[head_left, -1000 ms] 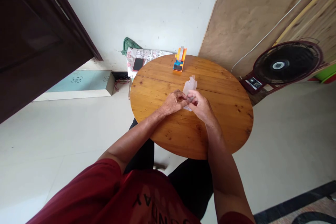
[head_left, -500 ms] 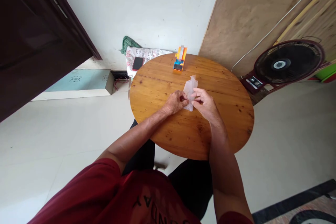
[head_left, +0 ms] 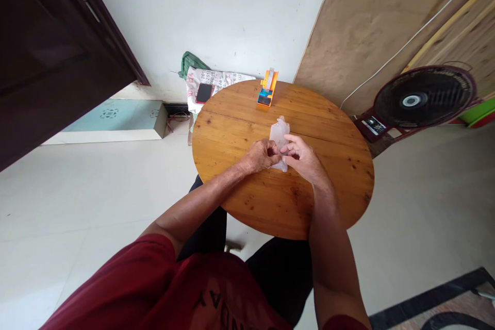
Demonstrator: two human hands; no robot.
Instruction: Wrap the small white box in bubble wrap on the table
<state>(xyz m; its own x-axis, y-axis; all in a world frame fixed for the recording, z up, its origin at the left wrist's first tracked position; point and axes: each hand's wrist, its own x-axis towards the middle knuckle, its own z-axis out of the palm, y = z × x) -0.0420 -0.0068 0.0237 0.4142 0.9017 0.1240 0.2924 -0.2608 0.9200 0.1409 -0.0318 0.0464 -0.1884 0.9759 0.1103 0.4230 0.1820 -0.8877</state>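
Both of the person's hands meet near the middle of a round wooden tabletop, working on 1 small piece of clear, crumpled plastic wrapper. The left hand is curled tight, knuckles up, its fingertips pinched on the near left edge of the wrapper. The right hand comes in from the other side with its thumb and fingers closed on the same near end, so the 2 hands almost touch each other there. The far end of the wrapper sticks out past the fingers, pointing away from the person, and seems to lie on or just above the wood; which of the 2 I cannot tell. Both forearms reach over the near rim, and the person wears a dark red shirt. At the far edge of the tabletop, well apart from the hands, stands a small orange and blue gadget. On the floor behind the tabletop a dark phone lies on a white printed sack, with a green cloth just beside it against the white wall. To the right a dark round fan sits on the floor by a brown board wall, and a dark wooden door fills the left side
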